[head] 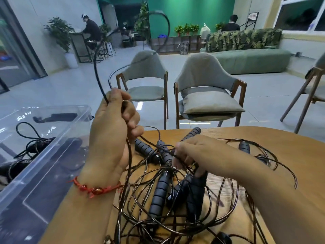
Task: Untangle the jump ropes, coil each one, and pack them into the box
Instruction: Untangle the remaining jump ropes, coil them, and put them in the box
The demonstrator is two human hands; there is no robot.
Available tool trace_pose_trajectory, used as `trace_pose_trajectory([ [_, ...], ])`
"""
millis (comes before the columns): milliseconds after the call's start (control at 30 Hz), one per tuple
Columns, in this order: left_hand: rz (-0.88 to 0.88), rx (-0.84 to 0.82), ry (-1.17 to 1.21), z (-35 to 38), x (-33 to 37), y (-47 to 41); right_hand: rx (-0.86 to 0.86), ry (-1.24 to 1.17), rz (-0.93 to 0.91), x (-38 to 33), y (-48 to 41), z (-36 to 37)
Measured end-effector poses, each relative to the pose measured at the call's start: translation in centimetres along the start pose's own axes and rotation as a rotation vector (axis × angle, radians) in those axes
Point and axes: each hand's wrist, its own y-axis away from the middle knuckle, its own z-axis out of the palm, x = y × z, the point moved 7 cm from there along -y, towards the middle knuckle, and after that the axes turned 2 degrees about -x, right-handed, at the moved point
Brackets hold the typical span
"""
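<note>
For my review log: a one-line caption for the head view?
Left hand holds up a rope; right hand grips the tangle on the table, box at left.

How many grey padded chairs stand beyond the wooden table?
3. The left chair stands beyond the table, behind the raised left hand; the middle chair is beside it; the right chair is cut off by the picture's edge. More may be out of view.

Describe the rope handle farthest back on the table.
On the light wooden table, find the tangle of thin dark jump ropes. Just beyond the right hand lies a grey ribbed foam handle; it alone reaches the table's far edge.
</note>
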Motion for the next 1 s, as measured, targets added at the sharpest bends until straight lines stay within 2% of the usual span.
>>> trace_pose_trajectory([
  [100,-0.015,-0.022,0.044,0.1,0.4,-0.1,0.093,0.441,0.056,1.1,-0.5,-0.6],
  [167,-0.03,-0.041,0.047,0.5,0.2,0.2,0.195,0.494,-0.006,0.2,-0.3,-0.9],
  [233,-0.046,-0.052,0.06,1.0,-0.2,0.4,0.274,0.311,-0.16,-1.4,0.2,-1.0],
  [267,-0.049,-0.059,0.068,1.2,-0.3,0.5,0.251,0.184,-0.233,-2.3,0.5,-0.6],
  [333,-0.038,-0.067,0.069,1.8,-0.6,0.6,0.093,-0.043,-0.321,-4.0,0.9,1.2],
  [433,-0.004,-0.028,-0.016,1.8,-1.1,0.6,-0.109,-0.326,-0.336,-5.5,1.4,4.1],
  [533,0.076,0.008,-0.208,1.5,-1.2,0.4,-0.178,-0.523,-0.308,-5.9,1.3,5.6],
  [633,0.112,0.012,-0.468,1.7,-1.2,0.6,-0.226,-0.602,-0.264,-5.6,1.3,6.1],
  [700,0.024,-0.015,-0.582,1.5,-2.2,0.4,-0.21,-0.622,-0.252,-5.6,1.4,5.6],
  [767,-0.147,-0.119,-0.494,1.4,-3.7,0.7,-0.132,-0.71,-0.264,-5.7,1.3,4.6],
  [833,-0.325,-0.303,-0.374,2.6,-4.6,1.6,-0.006,-0.917,-0.257,-5.3,1.2,2.9],
  [933,-0.42,-0.572,-0.517,6.1,-4.9,3.9,0.174,-1.244,-0.263,-4.0,1.0,0.1],
  [1000,-0.426,-0.643,-0.608,6.2,-5.7,4.1,0.253,-1.387,-0.27,-3.2,1.0,-1.5],
])
